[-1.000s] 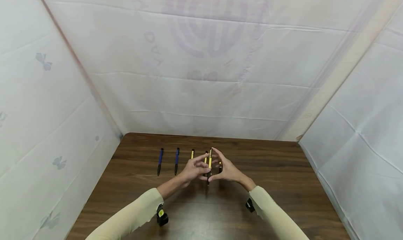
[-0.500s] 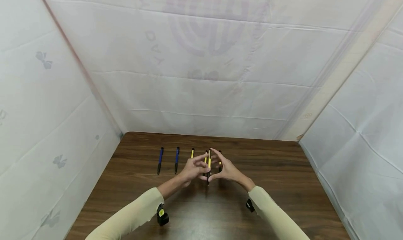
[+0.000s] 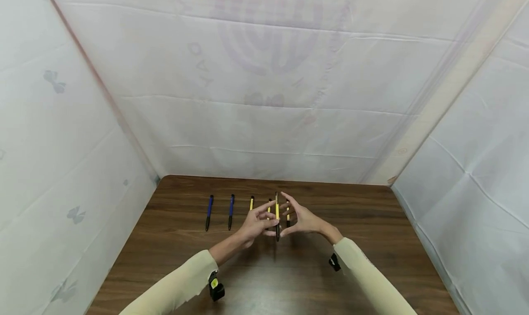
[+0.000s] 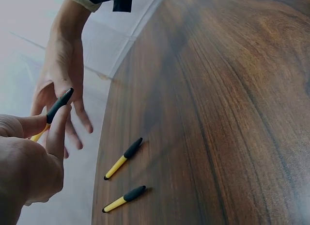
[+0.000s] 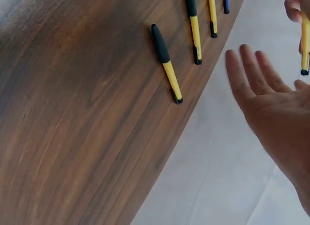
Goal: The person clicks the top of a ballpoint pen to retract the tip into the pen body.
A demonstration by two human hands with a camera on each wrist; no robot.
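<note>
Above the middle of the dark wooden desk [image 3: 372, 241], a yellow pen with a black grip section [image 3: 277, 216] is held upright, clear of the surface. It is pinched by the left hand [image 3: 255, 223], whose fingertips [image 4: 58, 130] are curled round the black end of the barrel in the left wrist view. The right hand [image 3: 303, 219] is kept just beside the pen with its fingers straight and spread, its grip released; from the head view it cannot be told whether its thumb touches the barrel, while in the right wrist view the palm is seen apart from the pen.

Behind the hands, a row of pens is laid out across the desk, each pointing away from the person. Two blue pens [image 3: 209, 206] lie at the left of the row, well apart from the hands. Yellow pens [image 3: 251, 202] follow to their right, partly hidden by the fingers; two of them are shown lying side by side in the left wrist view. Cream sleeves [image 3: 182, 283] cover both forearms. White sheeting [image 3: 264, 99] is hung around the desk on three sides.
</note>
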